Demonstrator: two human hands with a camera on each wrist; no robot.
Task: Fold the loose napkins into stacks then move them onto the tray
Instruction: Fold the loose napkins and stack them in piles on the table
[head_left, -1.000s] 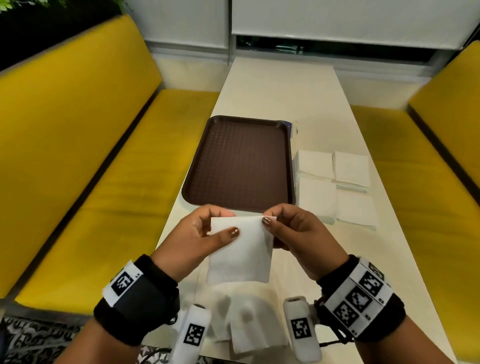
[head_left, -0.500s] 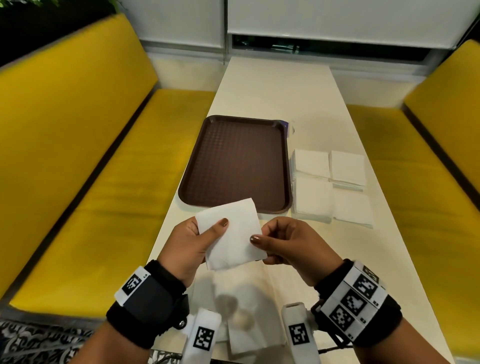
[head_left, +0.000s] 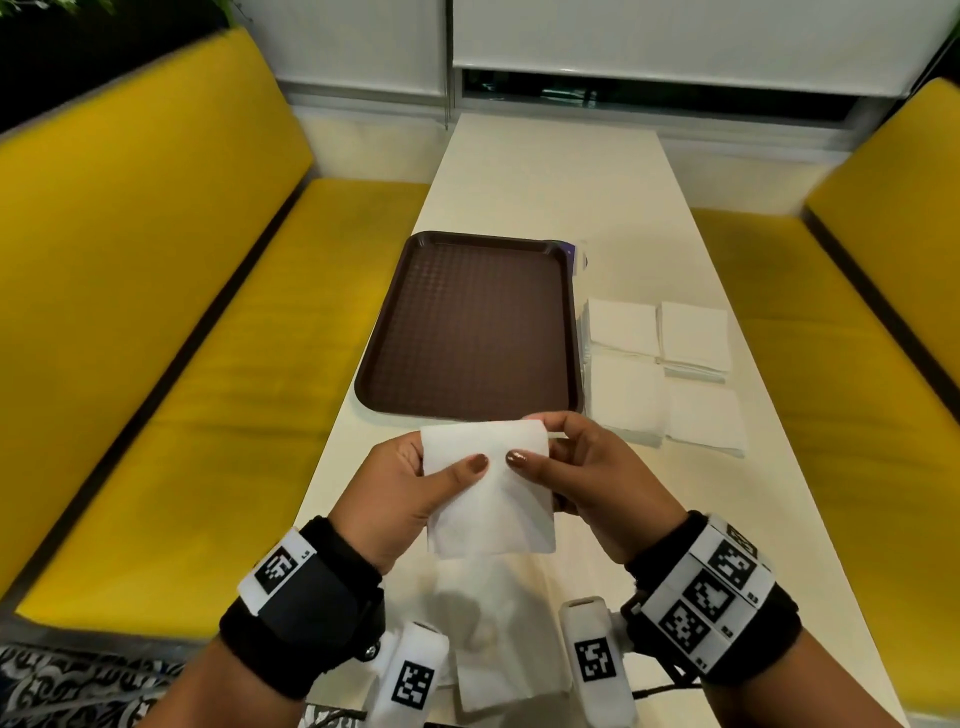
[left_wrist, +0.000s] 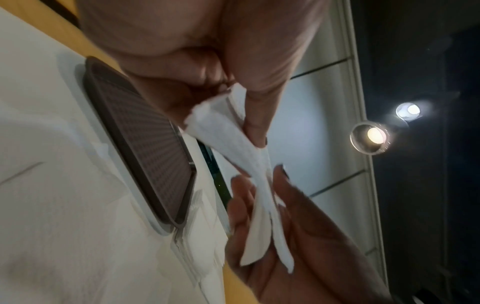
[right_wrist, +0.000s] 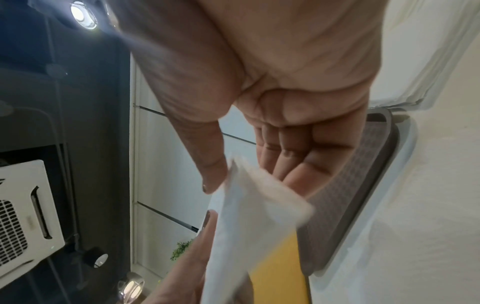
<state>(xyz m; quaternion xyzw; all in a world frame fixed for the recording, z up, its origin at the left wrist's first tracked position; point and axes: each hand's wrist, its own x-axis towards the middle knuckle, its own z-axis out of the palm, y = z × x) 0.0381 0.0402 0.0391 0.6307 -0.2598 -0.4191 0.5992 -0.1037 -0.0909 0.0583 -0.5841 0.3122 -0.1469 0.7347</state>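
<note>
Both hands hold one white napkin (head_left: 488, 493) upright above the table's near end. My left hand (head_left: 400, 483) pinches its left side, thumb on the front. My right hand (head_left: 587, 478) pinches its right side, thumb on the front and fingers behind. In the left wrist view the napkin (left_wrist: 233, 144) shows edge-on with its layers spread between both hands; the right wrist view shows the napkin (right_wrist: 254, 216) between thumb and fingers. The dark brown tray (head_left: 467, 332) lies bare just beyond the hands. Folded napkin stacks (head_left: 660, 374) sit to the tray's right. Loose napkins (head_left: 493, 649) lie beneath my wrists.
The long white table (head_left: 550, 171) runs away from me between two yellow benches (head_left: 182, 338) (head_left: 841, 338). A small purple-edged item (head_left: 574, 254) peeks out at the tray's far right corner.
The napkin tilted to the left half a second ago and is now square again; my right thumb has come back onto its front, and both hands sit slightly farther from me.
</note>
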